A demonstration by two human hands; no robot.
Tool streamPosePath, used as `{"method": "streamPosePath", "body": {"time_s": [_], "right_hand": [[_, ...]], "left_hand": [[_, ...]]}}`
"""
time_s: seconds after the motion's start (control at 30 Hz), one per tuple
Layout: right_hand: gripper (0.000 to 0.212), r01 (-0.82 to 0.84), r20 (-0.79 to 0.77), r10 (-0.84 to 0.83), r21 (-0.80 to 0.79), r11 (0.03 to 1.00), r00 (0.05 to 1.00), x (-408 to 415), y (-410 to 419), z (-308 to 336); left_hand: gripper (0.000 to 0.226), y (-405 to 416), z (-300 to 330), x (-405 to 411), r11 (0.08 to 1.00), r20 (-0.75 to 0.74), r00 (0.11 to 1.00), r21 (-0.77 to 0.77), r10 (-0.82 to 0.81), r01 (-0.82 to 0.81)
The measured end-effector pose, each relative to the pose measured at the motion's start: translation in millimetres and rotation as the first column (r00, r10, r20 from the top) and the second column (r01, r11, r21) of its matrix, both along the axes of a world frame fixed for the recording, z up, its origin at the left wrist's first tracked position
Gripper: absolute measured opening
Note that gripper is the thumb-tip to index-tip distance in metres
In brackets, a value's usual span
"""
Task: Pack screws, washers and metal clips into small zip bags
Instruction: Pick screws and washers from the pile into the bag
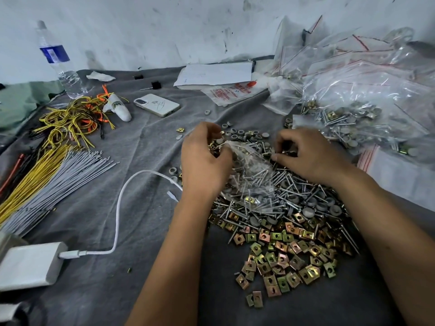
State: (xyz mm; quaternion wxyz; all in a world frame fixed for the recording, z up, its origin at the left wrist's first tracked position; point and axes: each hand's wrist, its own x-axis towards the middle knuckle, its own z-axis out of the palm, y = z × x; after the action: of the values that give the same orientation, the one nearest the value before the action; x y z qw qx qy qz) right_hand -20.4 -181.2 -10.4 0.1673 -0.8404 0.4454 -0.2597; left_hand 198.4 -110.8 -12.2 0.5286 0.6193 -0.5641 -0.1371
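Note:
A small clear zip bag (249, 170) holding screws lies over a heap of loose screws (296, 191). My left hand (204, 161) grips the bag's mouth at its upper left. My right hand (308, 154) pinches small metal parts at the bag's right side; what exactly sits between the fingers is hidden. Grey washers (244, 134) lie scattered just beyond my hands. Brass-coloured metal clips (282, 255) spread across the grey cloth (131, 208) in front of the screws.
Filled zip bags (367, 95) pile up at the right, with empty red-striped bags (374, 158) beside them. A phone (156, 105), a water bottle (58, 62), wire bundles (54, 170), a white charger (30, 264) with cable, and papers (216, 74) lie around.

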Motion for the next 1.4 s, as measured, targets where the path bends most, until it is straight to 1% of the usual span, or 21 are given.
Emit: {"method": "streamPosePath", "body": {"time_s": [0.1,0.2,0.27,0.3,0.37,0.43,0.5,0.57,0.67,0.77,0.9,1.0,1.13,1.3,1.4], "right_hand": [[0.016,0.001,0.067,-0.001,0.012,1.0,0.998,1.9,1.7,0.4],[0.019,0.048,0.123,-0.044,-0.031,0.998,0.991,3.9,0.1,-0.3],[0.019,0.061,0.153,-0.051,-0.06,0.996,0.987,5.0,0.0,0.0],[0.019,0.054,0.187,-0.041,-0.065,0.996,0.981,4.8,0.3,0.5],[0.017,0.018,0.277,-0.001,-0.058,0.998,0.961,4.9,1.7,1.6],[0.016,-0.071,0.351,0.076,-0.029,0.997,0.933,6.5,3.3,2.4],[0.016,-0.182,0.383,0.161,0.02,0.983,0.909,8.6,4.1,2.4],[0.017,-0.238,0.377,0.195,0.07,0.969,0.905,10.2,4.2,0.0],[0.018,-0.217,0.346,0.169,0.105,0.97,0.923,9.9,3.8,-2.0],[0.019,-0.214,0.346,0.163,0.117,0.97,0.924,8.6,4.5,0.7],[0.02,-0.238,0.286,0.201,0.101,0.966,0.937,8.9,7.7,3.8],[0.015,-0.241,0.337,0.189,0.117,0.964,0.922,6.6,7.9,5.2],[0.009,-0.241,0.39,0.198,0.063,0.969,0.899,2.4,8.6,9.7],[0.012,-0.229,0.389,0.194,0.044,0.972,0.9,1.1,11.0,13.2],[0.019,-0.162,0.447,0.125,0.045,0.986,0.886,1.8,10.5,13.9]], "left_hand": [[0.028,-6.0,0.0,2.6,0.999,0.22,0.975,0.036,-0.041,0.034],[0.033,-15.2,-0.7,-0.7,0.984,0.45,0.88,0.154,-0.15,0.089],[0.031,-19.7,-1.6,-3.6,0.97,0.495,0.849,0.231,-0.185,0.076],[0.028,-20.6,-2.0,-4.7,0.967,0.487,0.852,0.243,-0.192,0.079],[0.018,-19.8,-1.8,-5.6,0.97,0.432,0.879,0.214,-0.202,0.118],[0.009,-17.3,-0.5,-4.5,0.969,0.348,0.909,0.166,-0.231,0.183],[0.014,-14.7,1.5,-4.5,0.955,0.266,0.92,0.153,-0.286,0.253],[0.02,-11.1,5.7,-6.4,0.947,0.204,0.928,0.152,-0.311,0.284],[0.031,-5.9,10.6,-6.9,0.947,0.155,0.939,0.142,-0.307,0.287],[0.027,-4.8,10.5,-5.7,0.953,0.177,0.939,0.123,-0.295,0.276],[0.026,-3.5,10.6,-6.5,0.956,0.186,0.939,0.108,-0.289,0.273],[0.023,-2.8,10.4,-7.0,0.954,0.171,0.939,0.097,-0.298,0.285],[0.021,-3.5,9.1,-6.5,0.953,0.132,0.945,0.079,-0.299,0.291],[0.029,-3.4,9.8,-5.9,0.945,0.085,0.942,0.068,-0.326,0.321],[0.028,-4.1,9.7,-4.8,0.944,0.054,0.943,0.069,-0.328,0.324]]}}
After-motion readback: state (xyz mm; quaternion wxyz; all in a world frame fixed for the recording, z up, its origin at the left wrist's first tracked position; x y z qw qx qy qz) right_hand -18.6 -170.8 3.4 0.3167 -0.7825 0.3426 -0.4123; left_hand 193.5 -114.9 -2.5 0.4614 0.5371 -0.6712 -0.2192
